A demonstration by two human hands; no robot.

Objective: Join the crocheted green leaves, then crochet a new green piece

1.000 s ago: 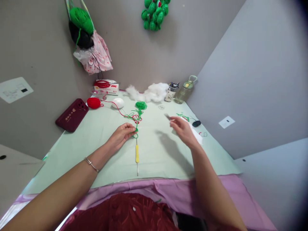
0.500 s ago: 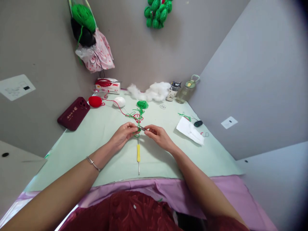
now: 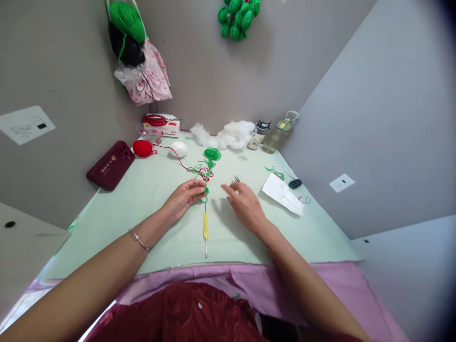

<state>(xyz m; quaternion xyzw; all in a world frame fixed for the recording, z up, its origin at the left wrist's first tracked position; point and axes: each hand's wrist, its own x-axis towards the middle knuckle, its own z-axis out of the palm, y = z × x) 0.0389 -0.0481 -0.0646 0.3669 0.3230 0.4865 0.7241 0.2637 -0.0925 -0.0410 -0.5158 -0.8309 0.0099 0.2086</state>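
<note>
On the pale green table mat (image 3: pixel 149 204): yellow-handled crochet hook (image 3: pixel 205 227) in the middle, between left hand (image 3: pixel 183 197) and right hand (image 3: pixel 244 204). Behind the hook, tangled green and red yarn (image 3: pixel 204 171); farther back, small green yarn ball (image 3: pixel 212 153). At far left, dark red phone case (image 3: pixel 110 165); right of it, red yarn ball (image 3: pixel 142 148), then white egg-shaped ball (image 3: pixel 177 149). White stuffing fluff (image 3: pixel 228 135) against the back wall. White folded paper (image 3: pixel 283 193) at right.
</note>
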